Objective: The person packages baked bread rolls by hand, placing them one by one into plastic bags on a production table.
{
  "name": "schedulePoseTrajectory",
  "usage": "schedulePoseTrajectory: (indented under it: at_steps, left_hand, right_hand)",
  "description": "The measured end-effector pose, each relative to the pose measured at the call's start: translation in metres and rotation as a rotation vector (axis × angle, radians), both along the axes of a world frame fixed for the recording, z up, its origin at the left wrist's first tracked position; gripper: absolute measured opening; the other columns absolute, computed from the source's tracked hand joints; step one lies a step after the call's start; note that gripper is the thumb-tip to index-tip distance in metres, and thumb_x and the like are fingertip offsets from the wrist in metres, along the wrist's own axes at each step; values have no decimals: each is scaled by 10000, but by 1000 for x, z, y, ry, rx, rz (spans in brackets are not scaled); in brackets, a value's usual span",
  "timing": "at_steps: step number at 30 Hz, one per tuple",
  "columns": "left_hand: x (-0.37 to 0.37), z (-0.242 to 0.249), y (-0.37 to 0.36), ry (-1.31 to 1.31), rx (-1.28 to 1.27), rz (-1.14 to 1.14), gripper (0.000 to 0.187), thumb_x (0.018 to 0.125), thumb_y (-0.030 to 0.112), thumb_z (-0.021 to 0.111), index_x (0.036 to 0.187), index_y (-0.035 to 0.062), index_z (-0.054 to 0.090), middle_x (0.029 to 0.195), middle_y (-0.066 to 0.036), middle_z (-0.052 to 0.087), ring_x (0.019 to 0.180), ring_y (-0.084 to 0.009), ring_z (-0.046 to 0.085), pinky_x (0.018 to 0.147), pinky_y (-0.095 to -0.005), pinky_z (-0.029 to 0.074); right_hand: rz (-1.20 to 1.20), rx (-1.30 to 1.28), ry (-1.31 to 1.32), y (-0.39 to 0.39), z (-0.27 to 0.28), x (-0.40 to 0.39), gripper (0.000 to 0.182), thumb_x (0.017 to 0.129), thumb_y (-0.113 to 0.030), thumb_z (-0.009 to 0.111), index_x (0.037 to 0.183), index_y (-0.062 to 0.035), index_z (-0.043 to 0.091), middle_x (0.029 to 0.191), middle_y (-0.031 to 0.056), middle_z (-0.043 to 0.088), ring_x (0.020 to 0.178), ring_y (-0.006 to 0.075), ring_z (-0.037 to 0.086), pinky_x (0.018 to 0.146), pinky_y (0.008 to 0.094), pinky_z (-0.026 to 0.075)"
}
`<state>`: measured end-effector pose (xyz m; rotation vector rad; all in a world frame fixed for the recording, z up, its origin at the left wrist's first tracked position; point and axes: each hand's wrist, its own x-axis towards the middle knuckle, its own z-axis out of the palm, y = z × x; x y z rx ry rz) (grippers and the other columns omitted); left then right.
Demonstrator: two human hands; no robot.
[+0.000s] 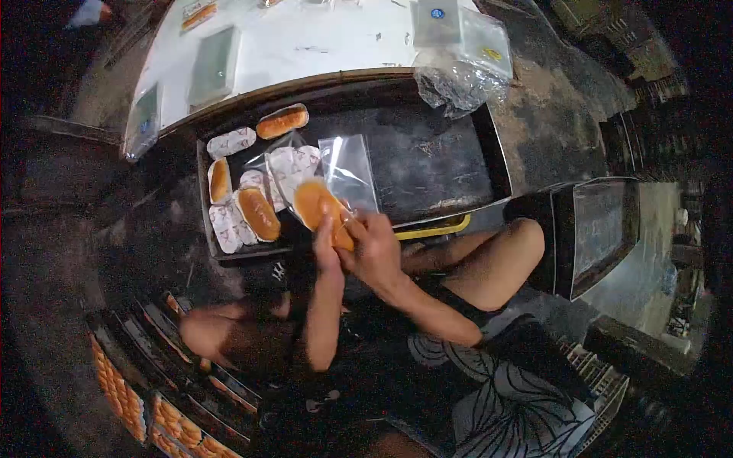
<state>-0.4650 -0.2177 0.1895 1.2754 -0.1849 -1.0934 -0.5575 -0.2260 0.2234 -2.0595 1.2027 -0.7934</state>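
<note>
Over the near edge of a dark tray (450, 153), both my hands are at a golden bread roll (311, 202). My left hand (327, 246) presses against its near side, thumb and fingers along the crust. From the right, my right hand (374, 250) curls its fingers around the roll's lower end. Just beyond the hands, a clear plastic bag (350, 164) lies in the tray. Beside it are rolls in printed white paper, among them a glazed roll (259, 215) and a paper-wrapped one (231, 142).
A white table (321, 38) stands behind the tray, with stacked clear bags (214, 65) and crumpled plastic (458, 84) at its edge. Racked trays of baked rolls (118, 382) are at lower left. Another dark tray (603, 237) stands at right.
</note>
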Motion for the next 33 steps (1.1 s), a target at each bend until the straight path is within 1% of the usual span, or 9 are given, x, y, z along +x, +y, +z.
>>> schedulePoseTrajectory:
  at_steps: [6,8,11,13,14,17,20,25,33]
  left_hand:
    - [22,-19,19,456,-213,-82,412,786,271,524,1099,19,435,937,-94,535,861,-237,530,771,-371,433]
    - [8,-20,20,310,-61,-117,445,781,300,536,1102,11,431,913,-98,542,825,-243,540,756,-385,441]
    - [-2,-35,22,-205,82,-464,474,762,311,554,1102,1,438,902,-123,551,827,-255,540,813,-360,408]
    - [8,-94,21,-1805,131,-766,468,750,280,549,1119,16,438,954,-167,542,845,-282,542,798,-363,417]
    - [21,-113,24,-1894,50,-993,388,709,240,555,1046,51,519,937,-186,550,844,-304,550,742,-372,448]
    - [49,-128,11,-1655,109,-1234,174,714,144,500,810,59,618,783,-149,593,758,-296,578,678,-378,458]
    - [60,-73,1,-1467,204,-1162,146,710,92,510,799,36,611,789,-157,591,753,-310,573,644,-401,453]
    - [34,-23,12,-1004,195,-1019,127,687,111,624,773,20,603,700,-107,575,681,-211,571,604,-297,450]
    - [15,11,36,-977,18,-456,145,721,122,624,821,21,593,777,-72,555,730,-183,545,675,-274,431]
  right_hand:
    - [40,370,-251,-5,-18,-3,644,672,-184,648,1213,-55,322,1135,219,424,1007,394,416,812,403,386]
    - [155,187,-42,-44,-41,-4,384,719,-221,599,1052,-60,498,825,196,562,739,355,554,651,419,445]
    - [-95,53,-88,-131,-5,5,210,773,-203,556,804,4,574,674,171,573,577,269,562,547,350,431]
    - [-162,-137,-253,-162,46,26,208,778,-160,537,887,16,557,755,189,573,678,307,564,628,361,443]
    - [-178,-434,-390,-174,41,41,325,760,-152,555,1035,11,496,901,214,546,826,333,541,757,370,425]
    - [10,-253,-250,-124,-5,35,417,749,-137,564,1114,17,435,1019,219,509,944,353,503,826,378,397]
    - [263,756,-166,-26,-53,-16,327,771,-229,575,981,17,525,837,148,565,768,207,545,703,313,429]
    - [-168,383,-133,21,-86,-16,197,805,-175,508,783,3,427,565,116,454,532,215,445,556,307,398]
    - [-59,1273,-781,-48,-53,18,369,849,-325,445,1103,-57,457,809,61,578,743,126,563,632,214,445]
